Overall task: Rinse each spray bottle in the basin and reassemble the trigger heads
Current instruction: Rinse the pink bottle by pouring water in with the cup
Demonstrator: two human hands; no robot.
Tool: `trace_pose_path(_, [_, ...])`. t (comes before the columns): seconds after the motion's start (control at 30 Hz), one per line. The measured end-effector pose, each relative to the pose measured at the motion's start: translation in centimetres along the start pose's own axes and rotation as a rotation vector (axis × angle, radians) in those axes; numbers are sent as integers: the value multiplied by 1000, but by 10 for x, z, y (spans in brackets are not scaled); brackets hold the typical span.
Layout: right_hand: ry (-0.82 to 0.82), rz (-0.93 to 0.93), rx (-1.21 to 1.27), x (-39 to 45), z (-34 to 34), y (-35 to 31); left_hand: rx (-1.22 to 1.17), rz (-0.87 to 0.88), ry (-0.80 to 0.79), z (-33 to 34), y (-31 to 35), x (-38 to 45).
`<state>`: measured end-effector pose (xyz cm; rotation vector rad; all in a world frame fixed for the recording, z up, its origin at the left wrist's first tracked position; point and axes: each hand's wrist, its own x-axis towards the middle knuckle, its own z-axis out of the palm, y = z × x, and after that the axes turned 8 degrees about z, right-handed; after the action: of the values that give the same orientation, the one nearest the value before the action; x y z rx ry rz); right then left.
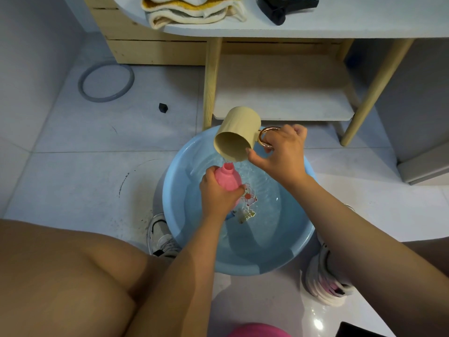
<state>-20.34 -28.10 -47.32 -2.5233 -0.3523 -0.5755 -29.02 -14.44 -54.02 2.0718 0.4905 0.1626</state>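
Over the blue basin point(286, 254), our left hand point(217, 198) gripped the uncapped pink spray bottle point(227, 178) while our right hand point(283, 152) held the tipped beige mug point(237, 133) by its handle, pouring water.

arms: bare, sleeveless | legs: bare at knee | left shoe point(161, 235): white-grey mesh trainer, black trim | right shoe point(325, 285): white chunky-soled trainer, pink accents
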Motion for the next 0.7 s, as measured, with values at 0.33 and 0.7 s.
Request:
trace_pose_path(0.33, [50, -85, -47, -1, 3, 3, 6, -13, -2, -1, 2, 0])
trace_pose_path(0.7, [125, -183, -48, 1, 6, 3, 39, 4, 1, 1, -1, 2])
